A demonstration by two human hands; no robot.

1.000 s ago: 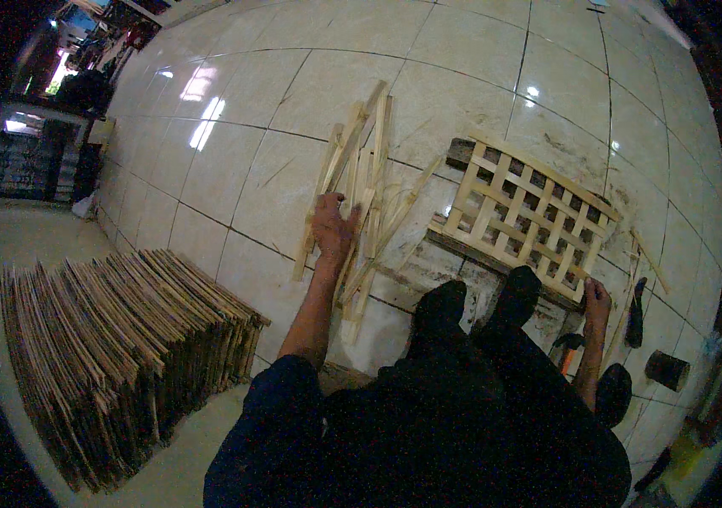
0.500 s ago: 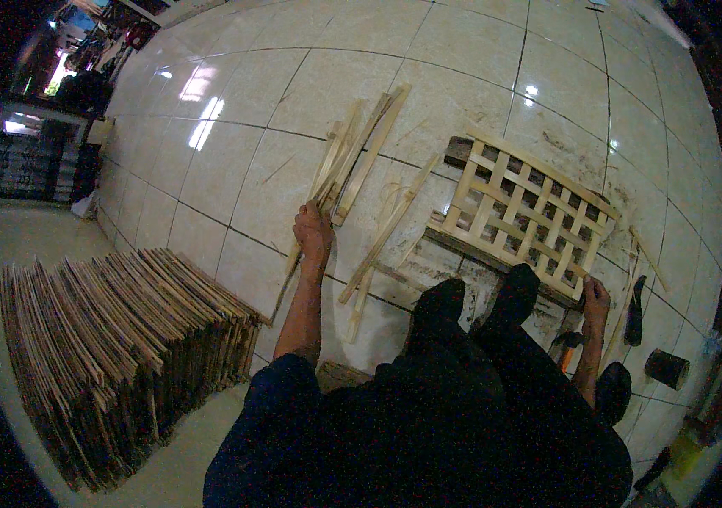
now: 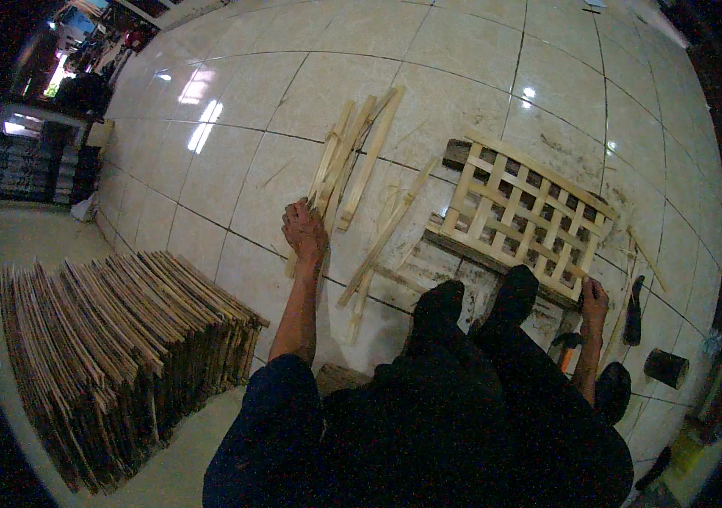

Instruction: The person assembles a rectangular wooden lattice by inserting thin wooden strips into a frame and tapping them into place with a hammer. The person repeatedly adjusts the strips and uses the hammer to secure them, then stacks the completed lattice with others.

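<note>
On the tiled floor ahead lies a loose bundle of pale bamboo strips (image 3: pixel 348 157). My left hand (image 3: pixel 306 227) is over the bundle's near end with its fingers curled round some strips; how many it grips is hidden. To the right, an open-weave bamboo panel (image 3: pixel 523 210) rests tilted on dark wooden blocks (image 3: pixel 479 247). At the panel's near right corner my right hand (image 3: pixel 594 298) is closed on its edge, thumb and fingers together. More strips (image 3: pixel 388 233) lie crossed between bundle and panel.
A tall stack of thin bamboo slats (image 3: pixel 124 339) stands at the left. My dark-clad feet (image 3: pixel 509 300) are beside the panel. Right of my right hand lie a dark-handled tool (image 3: pixel 634 313), an orange-handled tool (image 3: pixel 567 356) and a short dark cylinder (image 3: pixel 666 368).
My left hand has shifted slightly left, and the strips by it have spread apart. The long strip end sticking out below that hand no longer shows. My right hand stays at the panel's corner.
</note>
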